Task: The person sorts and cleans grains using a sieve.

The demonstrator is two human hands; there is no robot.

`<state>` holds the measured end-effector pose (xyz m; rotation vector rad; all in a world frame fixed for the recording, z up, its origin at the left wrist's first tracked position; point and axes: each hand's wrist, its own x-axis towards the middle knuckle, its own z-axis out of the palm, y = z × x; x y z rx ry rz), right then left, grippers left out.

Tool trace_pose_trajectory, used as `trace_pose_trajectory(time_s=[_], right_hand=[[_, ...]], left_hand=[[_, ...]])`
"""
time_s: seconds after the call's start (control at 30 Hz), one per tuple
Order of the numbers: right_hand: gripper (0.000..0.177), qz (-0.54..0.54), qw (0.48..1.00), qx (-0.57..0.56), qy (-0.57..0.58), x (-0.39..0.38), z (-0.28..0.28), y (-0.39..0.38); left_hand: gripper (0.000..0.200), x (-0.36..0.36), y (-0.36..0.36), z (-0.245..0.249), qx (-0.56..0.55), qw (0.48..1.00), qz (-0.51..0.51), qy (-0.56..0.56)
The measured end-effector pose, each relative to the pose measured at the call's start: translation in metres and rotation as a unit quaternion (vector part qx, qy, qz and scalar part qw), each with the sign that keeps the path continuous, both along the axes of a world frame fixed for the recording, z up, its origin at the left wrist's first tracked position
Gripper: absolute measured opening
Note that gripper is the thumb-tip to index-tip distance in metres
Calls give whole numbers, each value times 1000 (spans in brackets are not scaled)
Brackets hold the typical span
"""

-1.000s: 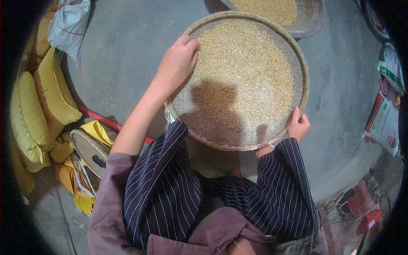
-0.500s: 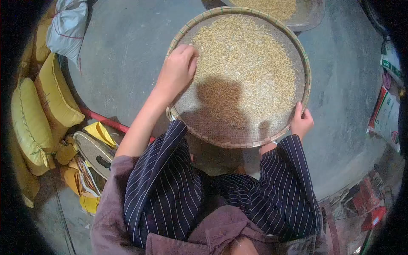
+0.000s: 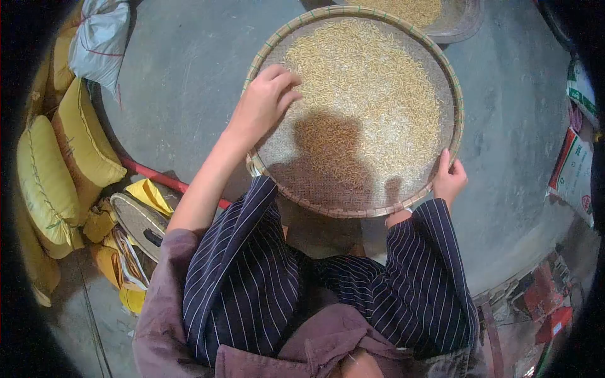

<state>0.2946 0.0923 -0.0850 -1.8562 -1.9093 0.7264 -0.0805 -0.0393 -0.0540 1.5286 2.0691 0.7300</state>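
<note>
One round tray [image 3: 340,213] sits above and in front of my knees [image 3: 242,283], a broad layer of grain [image 3: 384,75] across its mesh. My right hand [image 3: 449,179] is closed on its lower right rim, thumb on top. My left hand [image 3: 271,97] is over its left side, loosely curled with thumb and forefinger parted; whether it has any grain, I can't tell. Beyond the tray is a bowl [image 3: 465,22]; well left of it, yellow sacks [image 3: 47,183].
</note>
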Motion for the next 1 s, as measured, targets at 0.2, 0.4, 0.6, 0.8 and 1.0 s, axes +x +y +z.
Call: trace_pose_trajectory(time_s=[0.2,0.4,0.6,0.8,1.0], right_hand=[[39,2,1000,5,-9,9,-10,0],[39,-1,1000,-1,6,10,-12,1],[38,8,1000,14,11,5,-6,1],[38,-11,999,-45,9,8,-7,1],[36,-17,999,-9,48,5,-9,0]], left_hand=[[30,3,4,13,-66,997,19,-39],[38,2,4,16,-50,998,-44,-2],[35,3,1,13,-73,995,-58,22],[18,4,2,9,-35,998,-52,28],[12,-2,3,9,-6,999,-42,28]])
